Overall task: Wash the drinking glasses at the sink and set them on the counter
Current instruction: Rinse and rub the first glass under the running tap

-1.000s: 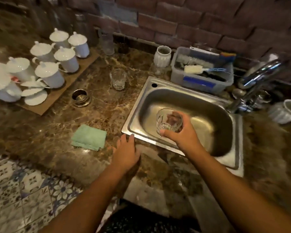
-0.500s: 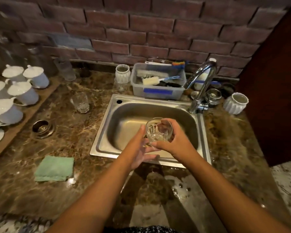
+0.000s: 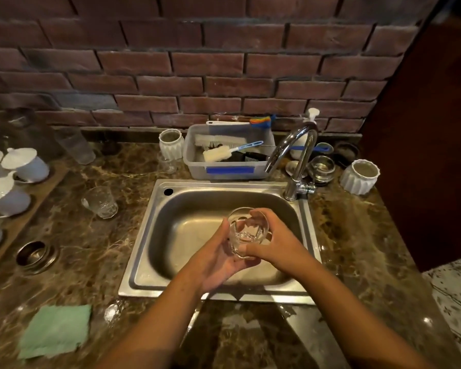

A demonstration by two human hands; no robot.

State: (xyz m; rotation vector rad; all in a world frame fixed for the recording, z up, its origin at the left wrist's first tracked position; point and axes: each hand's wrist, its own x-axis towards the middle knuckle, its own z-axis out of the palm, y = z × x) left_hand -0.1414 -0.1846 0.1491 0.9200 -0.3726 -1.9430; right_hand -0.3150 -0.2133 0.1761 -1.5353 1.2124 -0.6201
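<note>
A clear faceted drinking glass is held over the steel sink, mouth tilted toward me. My right hand grips it, fingers curled over the rim and side. My left hand cups it from below and the left, palm up, fingers against the base. A second clear glass stands upright on the brown marble counter left of the sink. The chrome faucet arches over the basin's back right; no water runs from it.
A grey tub of brushes stands behind the sink. White ribbed cups and a small glass bowl sit by the faucet. Lidded white cups fill a wooden tray at left. A green cloth lies front left, a metal ring beside it.
My left hand left the counter edge and came up under the glass. The view swung right and centred on the sink, and the glass stays over the basin.
</note>
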